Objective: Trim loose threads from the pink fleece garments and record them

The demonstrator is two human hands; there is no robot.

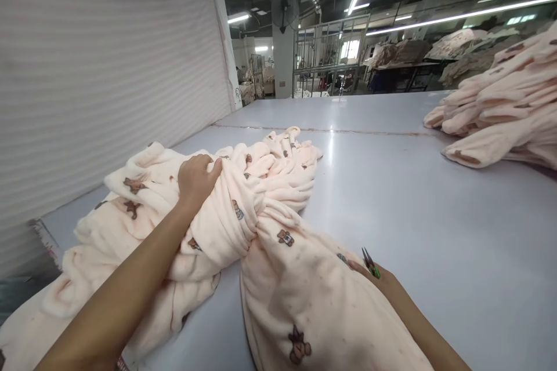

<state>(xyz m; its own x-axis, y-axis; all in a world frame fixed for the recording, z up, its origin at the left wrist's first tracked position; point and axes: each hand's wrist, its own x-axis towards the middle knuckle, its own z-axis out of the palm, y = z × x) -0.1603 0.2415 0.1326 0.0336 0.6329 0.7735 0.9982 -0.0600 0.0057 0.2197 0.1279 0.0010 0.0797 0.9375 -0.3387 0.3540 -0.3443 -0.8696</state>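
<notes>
A bulky bundle of pale pink plush fabric [143, 185] printed with small brown bears lies across the table in front of me. Around its middle runs a twisted band of the same fabric [230, 214], pinched to a tight crossing. My left hand [198, 179] grips the folds at the top of the band, fingers closed. From the crossing a wide plush piece [304, 284] stretches toward me on the right. My right hand [376, 275] is closed at that piece's far edge, its fingers partly hidden by cloth. Small green-handled thread snips [369, 264] stick out of this hand, blades pointing up.
The smooth grey table [435, 232] extends right and back. A tall heap of similar pink fabric [513, 104] sits at its right edge. A pale striped cloth curtain [108, 69] hangs along the left. Beyond stand a metal rack [326, 64] and a fan [285, 7].
</notes>
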